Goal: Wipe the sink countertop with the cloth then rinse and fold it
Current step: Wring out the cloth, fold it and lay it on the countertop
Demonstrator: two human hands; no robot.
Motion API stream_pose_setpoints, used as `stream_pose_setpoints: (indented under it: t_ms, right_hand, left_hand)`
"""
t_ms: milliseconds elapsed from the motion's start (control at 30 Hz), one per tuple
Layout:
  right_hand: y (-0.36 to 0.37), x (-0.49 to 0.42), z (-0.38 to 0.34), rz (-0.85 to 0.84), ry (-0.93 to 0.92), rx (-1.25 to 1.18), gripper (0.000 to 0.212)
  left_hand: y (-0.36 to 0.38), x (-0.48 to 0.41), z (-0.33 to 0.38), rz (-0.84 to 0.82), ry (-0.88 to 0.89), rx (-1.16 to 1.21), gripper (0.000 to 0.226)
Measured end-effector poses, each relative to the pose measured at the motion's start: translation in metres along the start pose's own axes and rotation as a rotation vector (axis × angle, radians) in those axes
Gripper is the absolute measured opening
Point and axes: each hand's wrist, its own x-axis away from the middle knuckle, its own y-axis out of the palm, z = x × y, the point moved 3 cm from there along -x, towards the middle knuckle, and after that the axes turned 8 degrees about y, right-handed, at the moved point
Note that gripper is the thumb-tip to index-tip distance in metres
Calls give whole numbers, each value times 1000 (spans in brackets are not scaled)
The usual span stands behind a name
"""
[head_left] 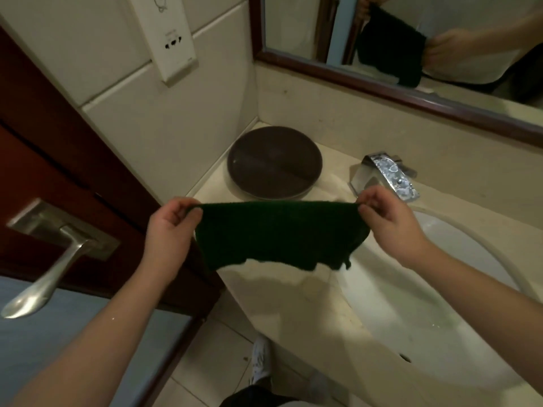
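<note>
Both hands hold the cloth (pixel 279 233) up by its top edge, stretched flat between them. The left hand (pixel 170 227) pinches the left upper corner between thumb and curled fingers; the right hand (pixel 388 221) pinches the right upper corner the same way. The cloth is dark green and hangs as one sheet, with its ragged lower edge clear of the worktop (pixel 293 304) below the hands.

Below and to the right of the right hand lies the white sink (pixel 435 292), with some water in its bowl. Just beyond the right hand stands the chrome tap (pixel 390 174), spotted with droplets. Beyond the hands, between them, a round brown tray (pixel 274 163) sits in the worktop's back corner.

Above the right hand hangs a mirror (pixel 411 39) in a dark wooden frame, which reflects the cloth and the hands. Above the left hand is a white socket plate (pixel 167 39) on the tiled wall; it bears a small outline drawing and a line of print, both too blurred to read. No other writing or brand shows.

Left of the left hand is a dark red door with a metal handle (pixel 50 274). Below the hands, on the tiled floor, a light shoe (pixel 260 359) shows.
</note>
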Motion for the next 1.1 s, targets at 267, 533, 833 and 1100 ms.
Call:
stream_pose_setpoints:
  t_ms: [267,533,833,1100]
  right_hand:
    - [23,-57,43,-61,330,178,14]
    - [44,-80,111,-74,563,326,30]
    - [47,-93,106,-61,445,578,26]
    - [50,-97,72,-90,377,389,16]
  left_hand:
    - [36,-47,-47,-142,-339,-294,14]
    - [165,22,-20,-665,-39,-618,9]
    - [268,83,-50,-775,118,-1088,43]
    - [232,73,-47,-614,-87,-547,22]
